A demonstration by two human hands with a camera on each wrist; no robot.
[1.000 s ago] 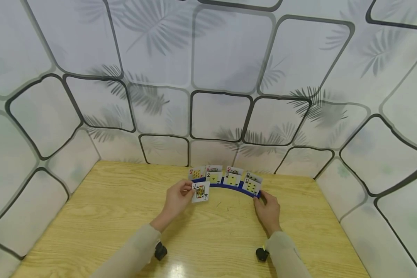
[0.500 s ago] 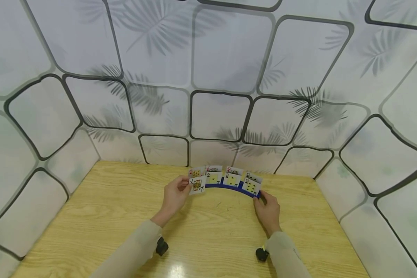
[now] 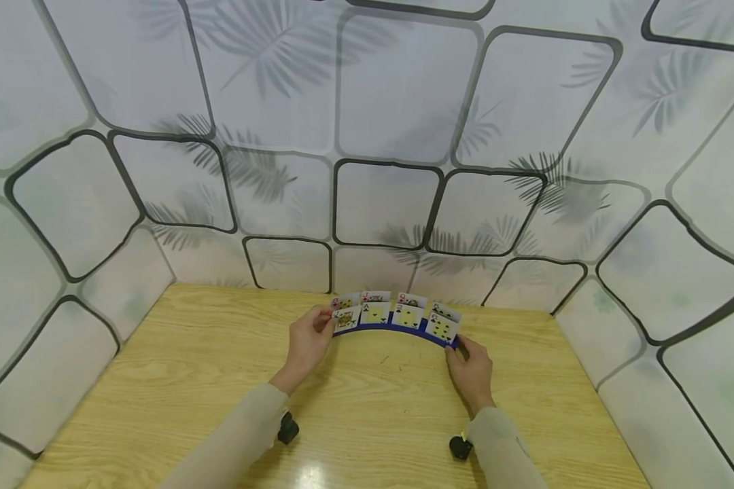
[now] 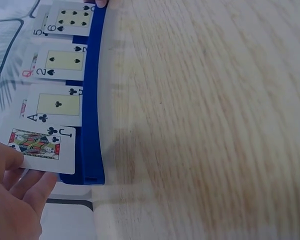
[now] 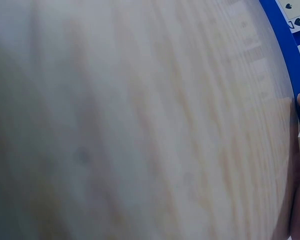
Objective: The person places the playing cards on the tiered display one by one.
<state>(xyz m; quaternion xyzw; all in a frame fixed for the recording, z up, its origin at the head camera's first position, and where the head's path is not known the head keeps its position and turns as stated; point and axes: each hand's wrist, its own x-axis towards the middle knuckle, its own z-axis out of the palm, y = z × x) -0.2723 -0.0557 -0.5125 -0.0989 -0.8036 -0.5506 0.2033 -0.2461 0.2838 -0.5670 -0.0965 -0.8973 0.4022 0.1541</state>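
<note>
A blue curved card holder [image 3: 379, 327] stands on the table, bearing two rows of playing cards. My left hand [image 3: 306, 343] pinches the jack of clubs [image 3: 346, 320] by its left edge at the holder's left end; in the left wrist view the thumb lies over the card's face. Beside it in the front row stand the ace of clubs [image 4: 59, 105], the two of spades [image 4: 64, 61] and the six of spades [image 4: 72, 19]. My right hand [image 3: 474, 373] grips the holder's right end, mostly cut off in the right wrist view.
Behind the front row, a red jack [image 3: 376, 296], a red queen [image 3: 412, 299] and other cards show their upper parts. The wooden table [image 3: 379, 407] meets a patterned backdrop [image 3: 385, 204] at the back and sides. A black wrist device [image 3: 288, 428] hangs under the left sleeve.
My left hand has brought the jack of clubs up, back and slightly left, from in front of the holder into its leftmost front place. My right hand has stayed at the right end.
</note>
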